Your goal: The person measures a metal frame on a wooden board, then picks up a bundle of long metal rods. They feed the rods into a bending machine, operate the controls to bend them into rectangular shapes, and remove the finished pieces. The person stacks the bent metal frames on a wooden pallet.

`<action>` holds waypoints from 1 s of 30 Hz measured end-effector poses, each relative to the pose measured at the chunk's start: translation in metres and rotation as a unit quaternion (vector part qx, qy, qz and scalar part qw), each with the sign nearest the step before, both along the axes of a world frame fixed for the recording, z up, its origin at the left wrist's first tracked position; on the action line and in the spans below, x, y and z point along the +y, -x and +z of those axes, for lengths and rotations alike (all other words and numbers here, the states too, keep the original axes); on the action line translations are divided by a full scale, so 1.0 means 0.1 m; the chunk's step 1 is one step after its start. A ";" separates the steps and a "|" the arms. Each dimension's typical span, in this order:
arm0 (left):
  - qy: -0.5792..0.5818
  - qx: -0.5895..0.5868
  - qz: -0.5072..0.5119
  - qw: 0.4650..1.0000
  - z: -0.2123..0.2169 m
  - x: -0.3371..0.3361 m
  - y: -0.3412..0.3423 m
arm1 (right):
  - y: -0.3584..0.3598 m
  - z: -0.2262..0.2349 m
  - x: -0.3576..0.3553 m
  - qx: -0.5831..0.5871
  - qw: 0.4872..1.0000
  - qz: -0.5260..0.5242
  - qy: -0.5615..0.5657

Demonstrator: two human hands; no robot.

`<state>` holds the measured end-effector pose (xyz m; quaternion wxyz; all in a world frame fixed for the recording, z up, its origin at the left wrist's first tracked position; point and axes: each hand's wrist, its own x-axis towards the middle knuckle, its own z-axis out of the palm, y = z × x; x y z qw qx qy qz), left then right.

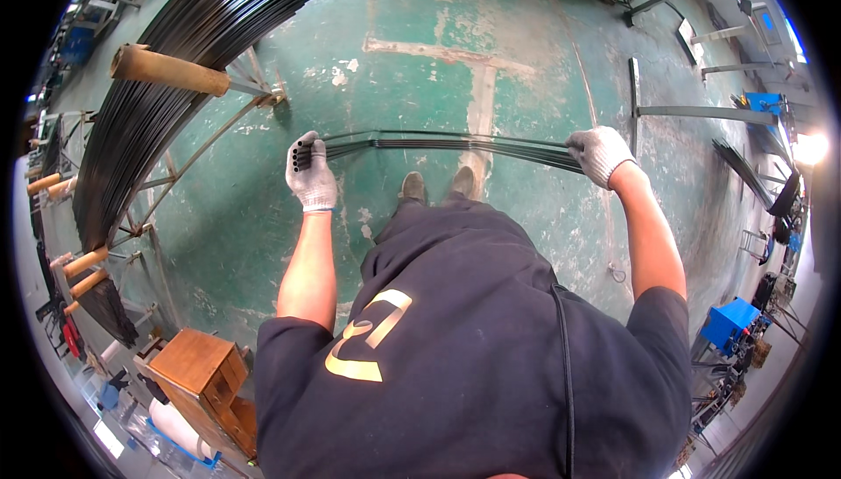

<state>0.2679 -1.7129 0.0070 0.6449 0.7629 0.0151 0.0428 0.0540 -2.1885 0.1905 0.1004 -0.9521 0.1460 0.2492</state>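
Between my two gloved hands stretches a small bundle of thin black tubes (429, 142), held level above the floor. At its left end my left hand (311, 174), in a whitish knit glove, is closed around the tubes, and several round open ends show beside the thumb. My right hand (600, 154), gloved the same way, grips the other end, which its fingers hide. The tubes fan slightly apart toward the right and look bent near the left. A rack to my left bears a large stack of long black tubes (158, 120).
Brown rollers (171, 70) stick out from the rack. A wooden cabinet (194, 365) stands at the lower left. On the right are a metal stand (701, 114), a blue box-shaped machine (731, 324) and another bunch of black tubes (743, 172). The green floor (420, 67) has worn patches.
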 end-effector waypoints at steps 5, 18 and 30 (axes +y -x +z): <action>-0.031 -0.014 -0.007 0.999 0.09 -0.03 -0.02 | -0.01 0.10 0.05 0.019 0.999 -0.032 -0.017; -0.049 -0.009 -0.016 0.999 0.06 0.01 0.00 | 1.12 -0.58 -0.15 -0.264 0.786 -0.394 -0.398; -0.059 -0.012 -0.035 0.998 0.12 0.01 -0.04 | 0.74 -1.49 0.57 -0.453 0.636 -0.538 -0.318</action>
